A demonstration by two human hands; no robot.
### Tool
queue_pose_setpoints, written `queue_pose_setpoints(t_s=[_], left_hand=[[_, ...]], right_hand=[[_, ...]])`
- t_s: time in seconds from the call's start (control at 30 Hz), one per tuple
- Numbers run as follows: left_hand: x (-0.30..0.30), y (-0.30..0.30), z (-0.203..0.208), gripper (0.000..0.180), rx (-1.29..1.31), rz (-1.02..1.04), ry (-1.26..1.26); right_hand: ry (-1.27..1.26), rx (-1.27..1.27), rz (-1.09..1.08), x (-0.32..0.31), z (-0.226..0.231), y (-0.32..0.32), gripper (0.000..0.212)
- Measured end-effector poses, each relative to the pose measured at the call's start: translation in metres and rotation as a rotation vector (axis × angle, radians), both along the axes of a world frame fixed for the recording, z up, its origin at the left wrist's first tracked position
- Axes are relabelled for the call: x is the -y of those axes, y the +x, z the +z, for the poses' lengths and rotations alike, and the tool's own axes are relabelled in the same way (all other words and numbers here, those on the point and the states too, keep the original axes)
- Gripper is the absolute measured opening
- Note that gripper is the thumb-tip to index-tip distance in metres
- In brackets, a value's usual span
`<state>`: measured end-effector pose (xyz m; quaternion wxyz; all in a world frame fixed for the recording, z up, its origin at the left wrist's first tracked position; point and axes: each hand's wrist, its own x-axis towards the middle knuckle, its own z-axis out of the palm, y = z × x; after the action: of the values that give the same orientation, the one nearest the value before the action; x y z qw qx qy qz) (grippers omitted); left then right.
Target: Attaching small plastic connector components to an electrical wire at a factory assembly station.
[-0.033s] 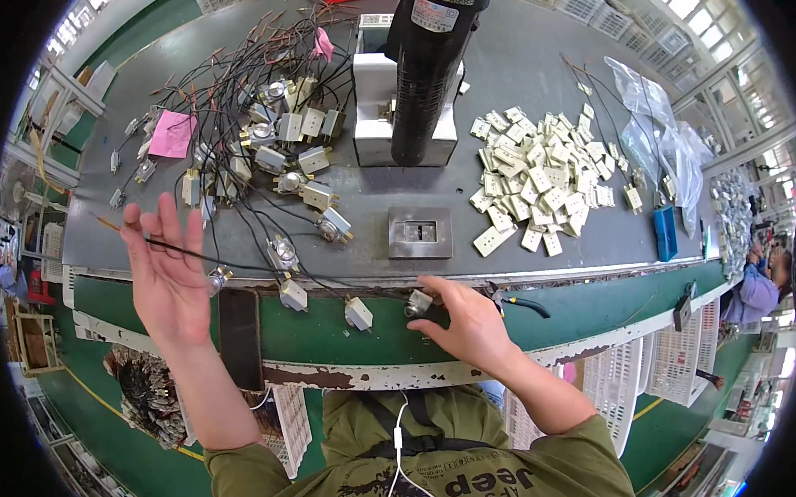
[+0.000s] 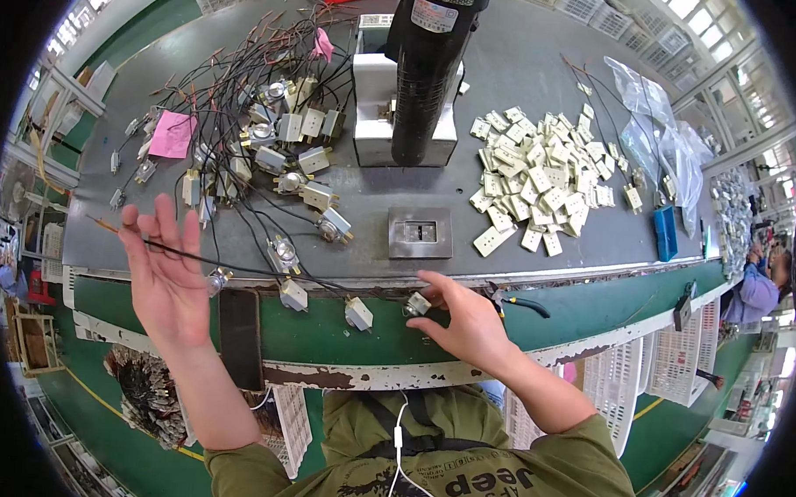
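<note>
My left hand (image 2: 171, 280) is palm up at the left, fingers stretched out. A black wire (image 2: 206, 258) with an orange end runs between its thumb and forefinger, held off the bench. The wire stretches right toward a small grey-white block with a shiny metal part (image 2: 416, 305). That block sits between the thumb and forefinger of my right hand (image 2: 466, 319), low over the green bench edge. Left of it, similar blocks lie on the green strip, such as a white block (image 2: 359, 314). A metal fixture (image 2: 420, 233) with a recessed slot stands just beyond my right hand.
A black cylindrical tool (image 2: 426, 83) stands over a white base. Wired blocks (image 2: 279, 139) lie tangled at left, and cream plastic pieces (image 2: 541, 179) are heaped at right. Pliers (image 2: 523, 305), a phone (image 2: 240, 339), a blue tray (image 2: 665, 233) and plastic bags (image 2: 665, 126) lie around.
The wire's orange end and my left fingers have shifted very slightly. My right hand and its block have barely moved.
</note>
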<state>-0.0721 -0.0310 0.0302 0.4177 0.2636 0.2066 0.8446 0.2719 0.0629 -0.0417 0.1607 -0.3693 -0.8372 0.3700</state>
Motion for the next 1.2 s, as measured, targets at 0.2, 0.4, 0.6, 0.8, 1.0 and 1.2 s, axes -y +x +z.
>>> queue_pose_setpoints(t_s=[0.2,0.4,0.6,0.8,1.0,1.2], left_hand=[[-0.002,0.031,0.018,0.034,-0.071,0.101,-0.117],[0.005,0.048,0.007,0.033,-0.474,0.018,-0.241],[-0.004,0.05,0.005,0.038,-0.646,0.076,-0.257],[-0.018,0.111,-0.025,0.058,-0.752,-0.313,-0.43],[-0.022,0.138,-0.05,0.078,-0.891,-0.332,-0.539],[-0.021,0.135,-0.044,0.083,-0.981,-0.281,-0.468]], right_hand=[[-0.087,-0.252,0.054,-0.009,0.002,0.001,0.049],[-0.371,-0.493,0.06,-0.011,0.025,0.006,0.037],[0.099,-0.24,0.01,-0.015,0.033,0.0,0.044],[0.337,-0.378,0.043,-0.018,0.027,-0.02,0.05],[0.28,-0.233,0.074,-0.014,0.039,-0.03,0.048],[0.163,-0.278,0.161,-0.02,0.04,-0.025,0.047]])
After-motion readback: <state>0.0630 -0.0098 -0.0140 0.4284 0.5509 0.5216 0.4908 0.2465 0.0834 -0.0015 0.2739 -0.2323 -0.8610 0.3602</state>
